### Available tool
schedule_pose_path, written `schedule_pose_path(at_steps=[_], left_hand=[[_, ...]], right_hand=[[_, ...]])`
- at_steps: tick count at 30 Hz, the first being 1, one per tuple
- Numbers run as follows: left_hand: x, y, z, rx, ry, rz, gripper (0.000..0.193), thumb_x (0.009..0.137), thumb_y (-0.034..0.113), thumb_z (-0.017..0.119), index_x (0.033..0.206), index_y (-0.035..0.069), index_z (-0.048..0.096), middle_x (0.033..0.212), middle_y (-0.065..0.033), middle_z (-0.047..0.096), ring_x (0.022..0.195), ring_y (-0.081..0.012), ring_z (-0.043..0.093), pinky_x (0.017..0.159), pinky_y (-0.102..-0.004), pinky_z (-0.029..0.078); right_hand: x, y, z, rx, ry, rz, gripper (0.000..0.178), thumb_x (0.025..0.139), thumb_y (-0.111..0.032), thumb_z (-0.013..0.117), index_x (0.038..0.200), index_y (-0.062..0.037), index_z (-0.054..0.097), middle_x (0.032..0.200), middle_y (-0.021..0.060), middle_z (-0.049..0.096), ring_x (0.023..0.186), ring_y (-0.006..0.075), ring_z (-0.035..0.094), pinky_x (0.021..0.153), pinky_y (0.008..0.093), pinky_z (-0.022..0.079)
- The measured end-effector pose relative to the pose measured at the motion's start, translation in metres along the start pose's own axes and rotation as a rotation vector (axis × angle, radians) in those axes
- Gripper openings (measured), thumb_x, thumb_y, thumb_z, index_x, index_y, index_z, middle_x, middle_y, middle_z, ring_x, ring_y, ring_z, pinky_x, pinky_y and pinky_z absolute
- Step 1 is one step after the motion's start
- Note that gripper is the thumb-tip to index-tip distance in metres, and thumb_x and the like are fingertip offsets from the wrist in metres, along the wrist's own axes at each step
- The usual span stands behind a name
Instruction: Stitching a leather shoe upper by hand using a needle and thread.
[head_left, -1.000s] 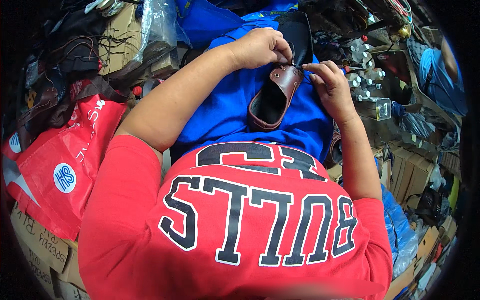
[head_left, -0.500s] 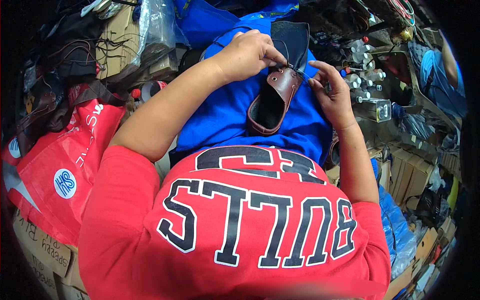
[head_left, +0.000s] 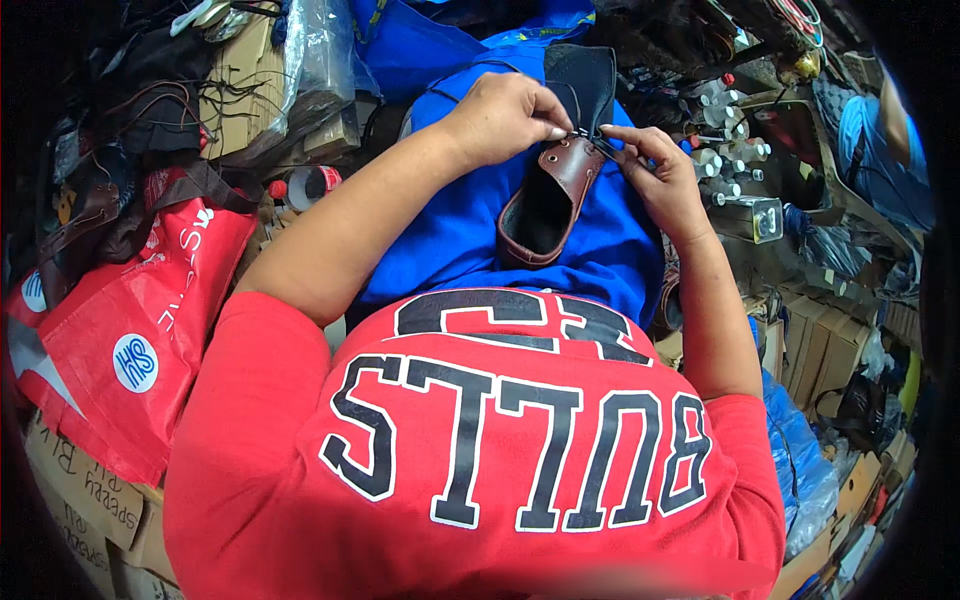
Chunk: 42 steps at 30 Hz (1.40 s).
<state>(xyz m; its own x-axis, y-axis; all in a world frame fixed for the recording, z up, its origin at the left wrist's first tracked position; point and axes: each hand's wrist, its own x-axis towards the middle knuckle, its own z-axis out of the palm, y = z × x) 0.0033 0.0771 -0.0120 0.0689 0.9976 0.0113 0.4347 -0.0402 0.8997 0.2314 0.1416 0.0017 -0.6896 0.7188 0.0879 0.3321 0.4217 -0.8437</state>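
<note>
A brown leather shoe (head_left: 583,168) with a dark lining lies on my lap over blue cloth (head_left: 440,225), its heel opening toward me. Small metal eyelets show on its upper, and a dark shoelace (head_left: 604,146) runs through there. My left hand (head_left: 508,118) pinches the lace at the left side of the eyelets. On the right, my right hand (head_left: 660,178) has thumb and forefinger closed on the lace close to the shoe. Just beyond the shoe is a flat black piece (head_left: 582,75); how it joins the shoe is hidden.
A red bag (head_left: 130,340) lies at the left, above cardboard boxes (head_left: 85,490). Several small capped bottles (head_left: 735,150) and a clear rectangular container (head_left: 752,220) stand at the right. Flattened cardboard (head_left: 245,90) and plastic wrap (head_left: 315,70) are at the far left.
My right forefinger has come in closer to the eyelets, nearer my left fingertips. My left hand has shifted slightly down and tilted. The shoe stays nearly in place.
</note>
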Motion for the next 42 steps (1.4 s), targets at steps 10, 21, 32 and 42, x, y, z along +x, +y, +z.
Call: schedule_pose_path(at_steps=[10,21,32,42], left_hand=[[-0.026,0.012,0.008,0.363,0.277,0.230,0.017,0.071,0.010,0.072,0.088,0.013,0.074,0.075,-0.0077,0.062,0.075,-0.0254,0.057,0.069,-0.0358,0.045],[-0.003,0.006,0.007,-0.202,0.102,-0.100,0.014,0.078,0.000,0.066,0.092,-0.002,0.068,0.087,-0.0076,0.069,0.077,-0.0114,0.065,0.072,-0.0227,0.052],[-0.003,0.001,0.000,-0.066,0.044,-0.051,0.018,0.078,0.002,0.067,0.095,0.001,0.070,0.083,-0.0036,0.068,0.074,-0.0098,0.061,0.069,-0.0243,0.050],[0.006,0.003,0.022,-0.220,0.047,-0.151,0.012,0.077,0.003,0.069,0.088,0.000,0.067,0.080,-0.0030,0.065,0.074,-0.0091,0.060,0.069,-0.0237,0.050]], right_hand=[[-0.006,-0.011,0.001,-0.182,0.015,-0.040,0.033,0.080,0.000,0.063,0.109,-0.0124,0.068,0.075,0.0037,0.050,0.064,0.0120,0.049,0.061,0.0253,0.042],[0.001,0.005,-0.002,0.121,-0.060,0.137,0.029,0.083,-0.005,0.066,0.111,-0.0118,0.068,0.082,0.0006,0.054,0.077,0.0086,0.050,0.071,0.0223,0.041],[0.002,0.007,0.000,0.264,-0.080,0.235,0.028,0.085,-0.006,0.065,0.113,-0.0055,0.065,0.084,-0.0045,0.053,0.076,0.0036,0.047,0.069,0.0180,0.038],[0.000,0.011,0.013,0.378,-0.001,0.270,0.019,0.085,-0.005,0.066,0.104,-0.0025,0.065,0.082,-0.0038,0.060,0.073,0.0037,0.050,0.067,0.0183,0.042]])
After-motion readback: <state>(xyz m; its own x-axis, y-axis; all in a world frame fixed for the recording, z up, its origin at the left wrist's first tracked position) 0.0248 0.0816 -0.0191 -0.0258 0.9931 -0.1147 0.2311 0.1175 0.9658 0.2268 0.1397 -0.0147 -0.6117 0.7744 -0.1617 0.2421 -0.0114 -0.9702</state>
